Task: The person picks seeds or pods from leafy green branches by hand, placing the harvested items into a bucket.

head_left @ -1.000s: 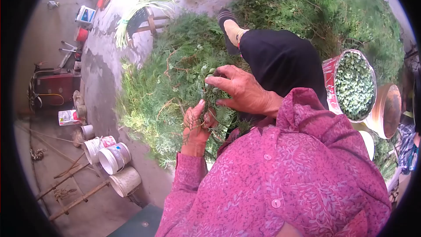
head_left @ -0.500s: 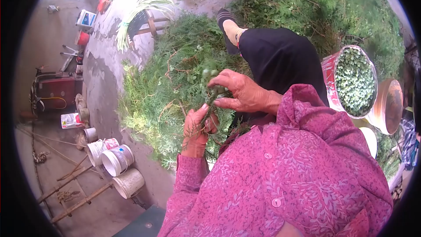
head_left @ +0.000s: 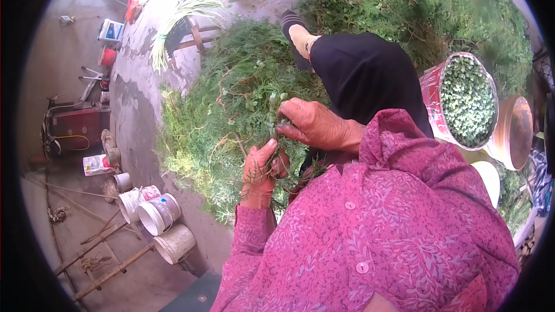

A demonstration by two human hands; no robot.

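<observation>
My left hand [head_left: 259, 170] is closed on a leafy conifer sprig, its thumb pointing up along the stem. Green seed cones [head_left: 273, 101] stick up from the sprig above that thumb. Just above and to the right, my right hand [head_left: 324, 124] pinches at the cones with thumb and forefinger; its other fingers are curled and partly hidden. Beneath both hands spreads a pile of cut conifer branches [head_left: 196, 133]. To the right stands a red and white bucket [head_left: 430, 89] filled with picked green cones [head_left: 468, 101].
A second, orange-brown bucket [head_left: 514, 133] leans beside the full one. More branches [head_left: 370, 6] heap up at the back. On the left are several white buckets [head_left: 159, 214], a wooden ladder [head_left: 115, 268] and a dark red machine [head_left: 75, 127]. Long green stalks [head_left: 191, 8] drape over a stool.
My right hand has closed in on the cones, its fingers lower and tighter than before. My left hand keeps its hold on the sprig. The view has shifted slightly.
</observation>
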